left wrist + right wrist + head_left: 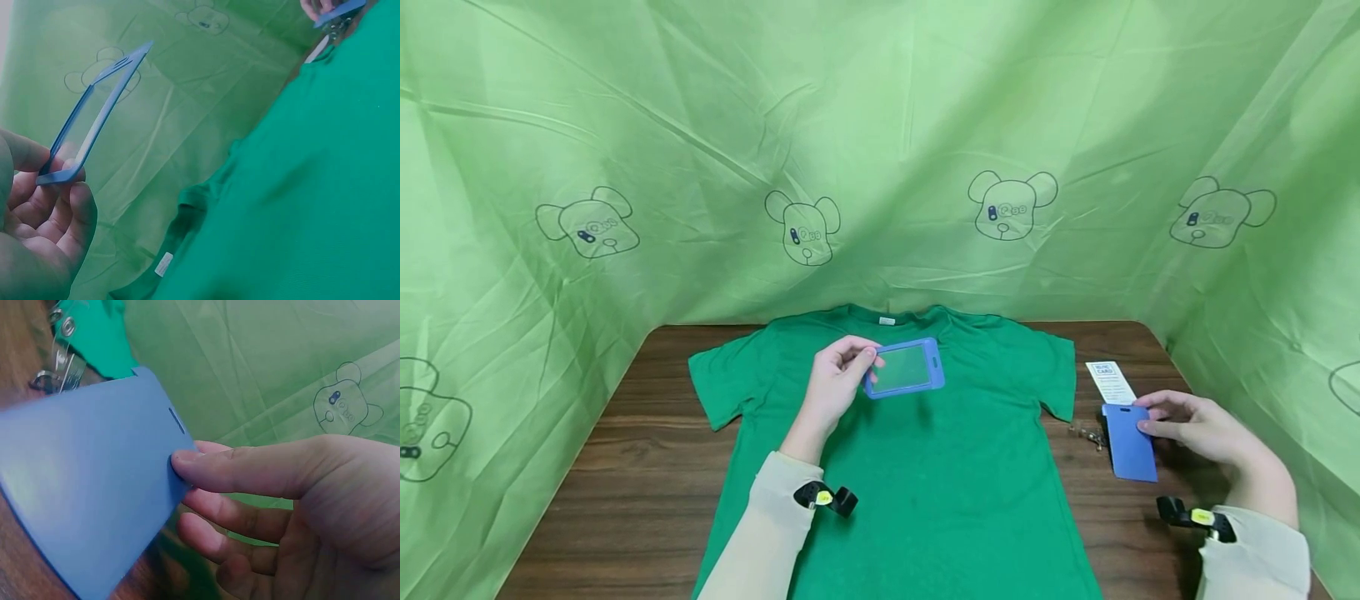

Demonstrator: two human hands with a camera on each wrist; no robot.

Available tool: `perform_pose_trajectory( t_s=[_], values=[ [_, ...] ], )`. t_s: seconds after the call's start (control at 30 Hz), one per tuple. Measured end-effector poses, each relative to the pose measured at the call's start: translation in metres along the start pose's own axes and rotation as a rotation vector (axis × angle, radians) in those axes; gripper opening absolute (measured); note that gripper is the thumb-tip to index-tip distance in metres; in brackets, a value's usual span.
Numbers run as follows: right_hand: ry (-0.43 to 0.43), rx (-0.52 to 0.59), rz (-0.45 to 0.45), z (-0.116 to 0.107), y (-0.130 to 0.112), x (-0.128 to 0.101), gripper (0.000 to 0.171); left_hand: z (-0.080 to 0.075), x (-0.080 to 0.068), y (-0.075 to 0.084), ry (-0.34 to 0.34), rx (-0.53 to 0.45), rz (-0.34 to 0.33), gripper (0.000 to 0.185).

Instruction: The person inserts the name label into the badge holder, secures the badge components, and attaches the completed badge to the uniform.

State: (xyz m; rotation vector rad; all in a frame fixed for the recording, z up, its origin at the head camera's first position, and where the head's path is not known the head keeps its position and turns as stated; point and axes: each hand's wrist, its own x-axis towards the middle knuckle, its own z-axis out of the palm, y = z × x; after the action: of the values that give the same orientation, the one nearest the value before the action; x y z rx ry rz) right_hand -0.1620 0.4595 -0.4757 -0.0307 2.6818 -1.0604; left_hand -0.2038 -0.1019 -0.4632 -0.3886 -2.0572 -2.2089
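My left hand (838, 375) pinches one short end of a blue badge holder frame (910, 367) with a clear window, raised above the green T-shirt (940, 492). In the left wrist view the frame (106, 131) is tilted, seen nearly edge-on, with a slot at its far end. At the right, my right hand (1210, 433) holds a flat blue badge holder cover (1131, 446) between thumb and fingers. The cover's slot (177, 420) lies near the thumb in the right wrist view. A white printed card (1110, 382) and a badge clip (1090, 434) lie beside the cover.
The T-shirt lies spread on a dark wooden table (632, 475), collar at the far edge. A green cloth backdrop (887, 125) with printed bear heads encloses the back and sides. Each wrist wears a small black camera mount.
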Motion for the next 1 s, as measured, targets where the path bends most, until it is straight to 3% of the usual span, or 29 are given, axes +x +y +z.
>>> perform_pose_trajectory(
  t_s=[0.53,1.0],
  values=[
    [-0.017,-0.054,0.039,0.0009,0.0062,0.0066,0.055,-0.0001,-0.0004,-0.0006,-0.004,0.006,0.000,0.016],
    [-0.020,-0.048,0.059,0.0000,0.0075,0.0070,0.051,0.0005,-0.0003,-0.0011,-0.005,0.002,0.002,0.017]
  ],
)
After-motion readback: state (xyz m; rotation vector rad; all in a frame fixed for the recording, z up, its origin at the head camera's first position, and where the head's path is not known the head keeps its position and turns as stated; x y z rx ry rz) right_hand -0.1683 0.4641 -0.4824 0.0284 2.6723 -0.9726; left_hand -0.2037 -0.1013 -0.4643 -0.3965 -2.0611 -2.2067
